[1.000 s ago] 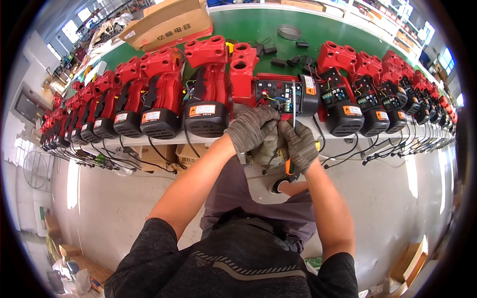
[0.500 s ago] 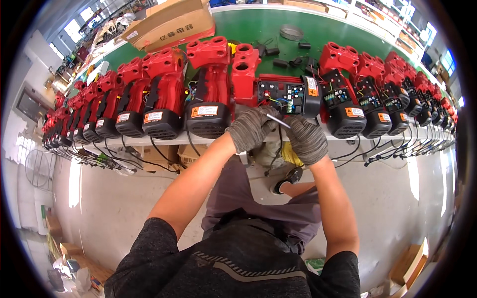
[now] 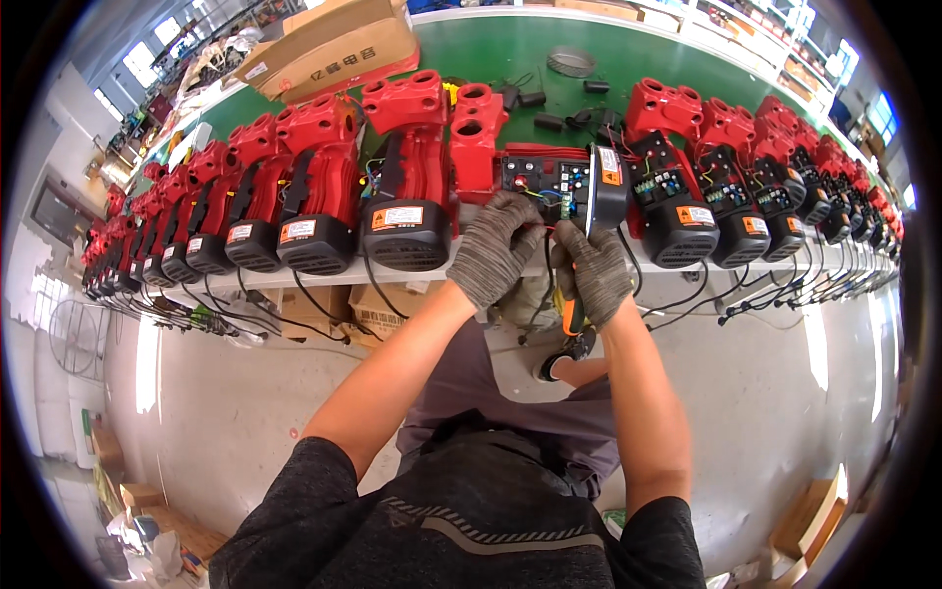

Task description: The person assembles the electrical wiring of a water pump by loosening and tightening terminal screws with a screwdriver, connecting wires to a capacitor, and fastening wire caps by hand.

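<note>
As can be seen at the table edge, gripping a screwdriver (image 3: 572, 316) in the gloved right hand (image 3: 595, 267), with fingers wrapped round it, orange handle below the palm, shaft pointing away from the body. Probably tucked like that to leave thumb and forefinger usable without putting it down. With the gloved left hand (image 3: 498, 250), reaching to the near edge of the opened pump unit (image 3: 535, 177), with fingertips bunched; maybe pinching a thin wire, but too small and glove-covered to tell. Laid crosswise on the green table (image 3: 491, 54), with black end cap (image 3: 610, 201) to the right and open box facing up, presumably for easy access to the circuit board (image 3: 571, 187). Located just beyond both hands: right at the left fingertips, ahead of the right hand, with the shaft appearing across it between board and end cap. Between the hands, a black cable (image 3: 549, 270) hanging past the edge. Flanked by similar units, left neighbour (image 3: 422, 177) and right neighbour (image 3: 684, 245), both with end caps toward the body.
</note>
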Demonstrator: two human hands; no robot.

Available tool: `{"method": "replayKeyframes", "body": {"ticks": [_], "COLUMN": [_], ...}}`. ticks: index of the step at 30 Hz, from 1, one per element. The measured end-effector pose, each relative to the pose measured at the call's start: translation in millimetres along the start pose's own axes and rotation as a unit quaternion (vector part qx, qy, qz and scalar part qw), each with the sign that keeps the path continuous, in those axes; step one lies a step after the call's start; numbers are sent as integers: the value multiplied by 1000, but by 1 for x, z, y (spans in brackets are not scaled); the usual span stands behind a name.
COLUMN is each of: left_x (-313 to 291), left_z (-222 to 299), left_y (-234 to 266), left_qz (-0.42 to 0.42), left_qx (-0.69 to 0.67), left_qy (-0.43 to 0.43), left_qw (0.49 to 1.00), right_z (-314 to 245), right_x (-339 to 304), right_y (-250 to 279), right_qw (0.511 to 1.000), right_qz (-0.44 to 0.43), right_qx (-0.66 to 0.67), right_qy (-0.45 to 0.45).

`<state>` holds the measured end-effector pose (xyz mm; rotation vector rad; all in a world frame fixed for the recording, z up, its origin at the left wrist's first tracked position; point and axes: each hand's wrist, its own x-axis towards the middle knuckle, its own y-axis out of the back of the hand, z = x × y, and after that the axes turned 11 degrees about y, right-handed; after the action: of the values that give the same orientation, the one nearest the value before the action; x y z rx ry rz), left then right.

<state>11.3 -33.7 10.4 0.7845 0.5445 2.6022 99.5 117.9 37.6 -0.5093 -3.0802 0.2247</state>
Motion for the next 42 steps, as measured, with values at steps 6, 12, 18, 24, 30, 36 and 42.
{"method": "replayKeyframes", "body": {"ticks": [6,12,18,24,30,36,42], "left_x": [1,0,-2,5,8,9,12], "left_z": [8,5,0,0,6,4,-1], "left_y": [-8,-15,-24,-20,-4,-4,-5], "left_qz": [22,58,71,58,24,17,14], "left_qx": [29,21,55,83,124,147,151], "left_qy": [10,13,22,35,36,21,14], "left_qw": [999,998,996,994,991,989,988], "right_z": [-1,11,-13,36,60,2,-14], "right_x": [-11,-76,-115,-167,-198,-200,-187], "right_y": [1,40,84,72,89,63,75], "right_qw": [996,995,983,992,986,983,882], "right_qz": [77,98,83,55,-38,24,83], "right_qx": [-24,30,162,107,-144,-133,-351], "right_qy": [36,1,-24,21,80,126,303]}}
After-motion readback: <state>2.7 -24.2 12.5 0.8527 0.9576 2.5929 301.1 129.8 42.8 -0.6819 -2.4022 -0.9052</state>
